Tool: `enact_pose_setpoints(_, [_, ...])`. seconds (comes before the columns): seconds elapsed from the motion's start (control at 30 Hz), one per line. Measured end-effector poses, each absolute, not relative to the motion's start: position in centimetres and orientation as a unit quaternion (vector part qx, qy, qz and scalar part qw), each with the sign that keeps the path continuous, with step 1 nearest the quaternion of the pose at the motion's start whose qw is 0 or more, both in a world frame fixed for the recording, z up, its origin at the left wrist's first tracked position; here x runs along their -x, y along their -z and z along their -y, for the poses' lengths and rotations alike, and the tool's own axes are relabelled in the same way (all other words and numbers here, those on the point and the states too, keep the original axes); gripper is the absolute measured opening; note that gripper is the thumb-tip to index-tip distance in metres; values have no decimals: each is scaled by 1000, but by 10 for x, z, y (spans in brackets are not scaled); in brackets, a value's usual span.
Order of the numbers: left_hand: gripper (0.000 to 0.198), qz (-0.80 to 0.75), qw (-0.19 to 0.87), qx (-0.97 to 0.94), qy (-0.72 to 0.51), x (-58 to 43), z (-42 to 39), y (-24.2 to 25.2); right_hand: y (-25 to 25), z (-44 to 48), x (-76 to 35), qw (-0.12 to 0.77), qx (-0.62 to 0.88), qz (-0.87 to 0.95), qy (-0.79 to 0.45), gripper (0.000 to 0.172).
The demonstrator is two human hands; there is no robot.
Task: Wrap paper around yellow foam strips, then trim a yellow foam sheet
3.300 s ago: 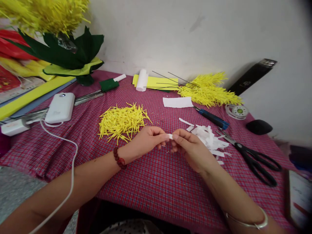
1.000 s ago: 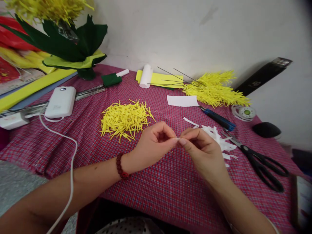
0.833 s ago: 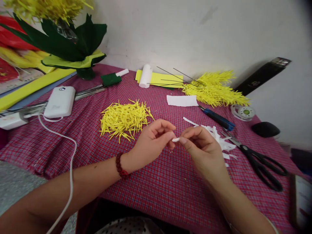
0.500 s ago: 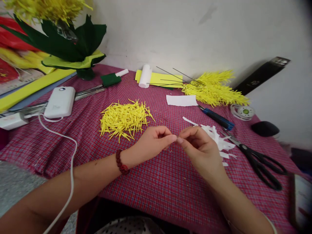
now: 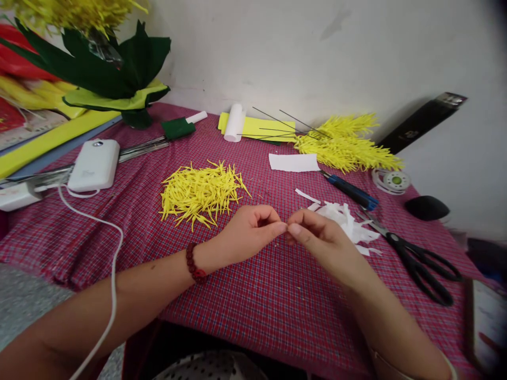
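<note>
My left hand (image 5: pixel 249 235) and my right hand (image 5: pixel 320 240) meet fingertip to fingertip above the red checked cloth (image 5: pixel 253 295). Both are closed in a pinch on a tiny piece between them, too small and too hidden to name here. A red bead bracelet (image 5: pixel 193 262) circles my left wrist. Just right of my right hand lies a heap of white paper strips (image 5: pixel 348 224). A pile of thin yellow rolled pieces (image 5: pixel 200 192) sits behind my left hand.
Black scissors (image 5: pixel 415 258) and a blue knife (image 5: pixel 348 191) lie at the right, near a tape spool (image 5: pixel 392 180). Finished yellow spiky stems (image 5: pixel 348 145) with wires rest by the wall. A white power bank (image 5: pixel 94 164) with its cable (image 5: pixel 113 264) lies left, green leaves (image 5: pixel 106 63) behind it.
A small white strip showed between my fingertips earlier; now the fingertips have closed together and it is hidden. The hands stayed in about the same place.
</note>
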State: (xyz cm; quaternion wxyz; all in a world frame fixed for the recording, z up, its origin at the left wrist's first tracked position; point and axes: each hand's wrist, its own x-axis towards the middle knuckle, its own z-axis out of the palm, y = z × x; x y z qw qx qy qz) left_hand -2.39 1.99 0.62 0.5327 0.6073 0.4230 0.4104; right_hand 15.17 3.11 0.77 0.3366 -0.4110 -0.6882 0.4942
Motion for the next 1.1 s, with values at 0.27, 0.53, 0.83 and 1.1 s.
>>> enact_pose_setpoints(0.27, [23, -420, 569, -530, -468, 24, -25, 3, -6, -28, -143, 294, 406, 681, -533, 21])
enact_pose_setpoints(0.53, [18, -384, 634, -449, -498, 19, -23, 8, 4, -25, -138, 363, 441, 647, -505, 24])
enact_pose_setpoints(0.83, [10, -433, 591, -517, -442, 20, -21, 6, -7, -27, -142, 402, 461, 677, -408, 12])
enact_pose_setpoints(1.1, [9, -408, 658, -491, -400, 17, -20, 14, -3, -27, -141, 354, 469, 726, -358, 12])
